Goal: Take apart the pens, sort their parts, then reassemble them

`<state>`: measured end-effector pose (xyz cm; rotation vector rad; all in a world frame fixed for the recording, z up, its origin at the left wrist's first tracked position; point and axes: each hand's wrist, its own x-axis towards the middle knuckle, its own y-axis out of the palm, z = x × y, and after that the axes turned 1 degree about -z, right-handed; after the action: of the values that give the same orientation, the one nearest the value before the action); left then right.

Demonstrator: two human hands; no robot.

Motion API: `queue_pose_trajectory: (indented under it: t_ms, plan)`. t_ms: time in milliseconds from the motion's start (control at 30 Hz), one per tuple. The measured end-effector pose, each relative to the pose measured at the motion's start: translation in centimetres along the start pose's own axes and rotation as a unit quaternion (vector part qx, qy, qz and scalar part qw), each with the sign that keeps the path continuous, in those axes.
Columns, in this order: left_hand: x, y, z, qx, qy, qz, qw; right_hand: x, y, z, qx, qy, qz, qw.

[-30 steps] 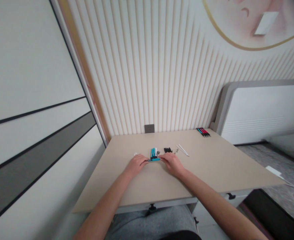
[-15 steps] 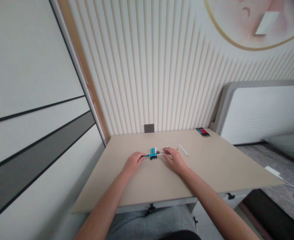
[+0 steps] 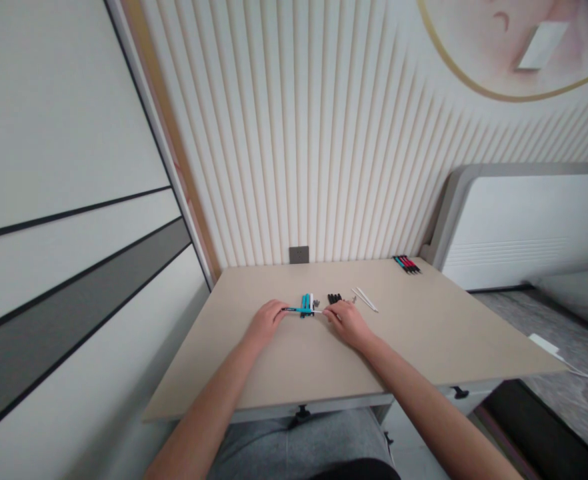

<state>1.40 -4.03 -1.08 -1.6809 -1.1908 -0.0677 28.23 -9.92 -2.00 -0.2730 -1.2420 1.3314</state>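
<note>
My left hand [image 3: 267, 321] pinches the black end of a blue pen barrel [image 3: 302, 310] lying level above the desk. At the barrel's right end a thin white refill [image 3: 317, 311] sticks out, and the fingers of my right hand [image 3: 347, 323] are closed on its far end. How deep the refill sits in the barrel is hidden. Just behind are more blue barrels [image 3: 306, 299], a white piece [image 3: 311, 298] and small grey parts [image 3: 317, 303]. Several short black pen parts [image 3: 334, 297] lie beyond my right fingertips.
Loose white refills [image 3: 365, 299] rest right of my right hand, with tiny grey bits [image 3: 354, 299] beside them. A row of blue, red and black pens [image 3: 407, 265] lies at the desk's [image 3: 424, 333] back right. A wall socket [image 3: 299, 255] is behind the desk.
My right hand has shifted slightly left toward the barrel, and less of the white refill shows between the hands. The black parts behind it are now more exposed. My left hand stays nearly in place.
</note>
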Motion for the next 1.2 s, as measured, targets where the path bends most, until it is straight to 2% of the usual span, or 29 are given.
queue_pose_trajectory:
  t_ms: [100, 167, 300, 367, 500, 667, 833, 967, 1067, 1200]
  plan:
    - [0.0, -0.2, 0.0, -0.012, -0.009, -0.020, 1.000, 0.1, 0.0, 0.6, 0.000, -0.008, 0.013, 1.000]
    - [0.0, -0.3, 0.0, -0.020, -0.018, -0.032, 0.999, 0.2, 0.0, 0.8, 0.008, 0.003, -0.008, 1.000]
    - [0.0, -0.5, 0.2, -0.024, -0.050, -0.069, 0.996, 0.2, 0.2, 0.7, -0.017, 0.080, -0.065, 0.995]
    - [0.0, -0.5, 0.3, -0.020, -0.061, -0.083, 0.994, 0.4, 0.5, 0.6, -0.067, 0.103, -0.046, 0.991]
    - [0.0, -0.4, 0.4, -0.017, -0.062, -0.082, 0.995, 1.4, 1.0, 0.8, -0.159, 0.106, 0.020, 0.981]
    - [-0.1, -0.4, 0.1, -0.013, -0.061, -0.078, 0.995, 2.8, 1.6, 1.3, -0.179, 0.127, 0.076, 0.973]
    - [-0.1, -0.3, 0.2, -0.010, -0.060, -0.065, 0.996, 2.9, 1.9, 1.1, -0.157, 0.125, 0.068, 0.977]
    - [-0.1, -0.2, 0.3, -0.011, -0.054, -0.054, 0.997, 2.5, 1.8, 0.4, -0.123, 0.128, 0.031, 0.984]
    - [-0.1, -0.2, 0.3, -0.015, -0.052, -0.046, 0.997, 1.8, 1.4, -0.6, -0.025, 0.149, -0.010, 0.988]
    - [-0.1, -0.3, 0.2, -0.016, -0.048, -0.033, 0.998, 0.5, 0.6, -1.8, 0.112, 0.185, -0.082, 0.973]
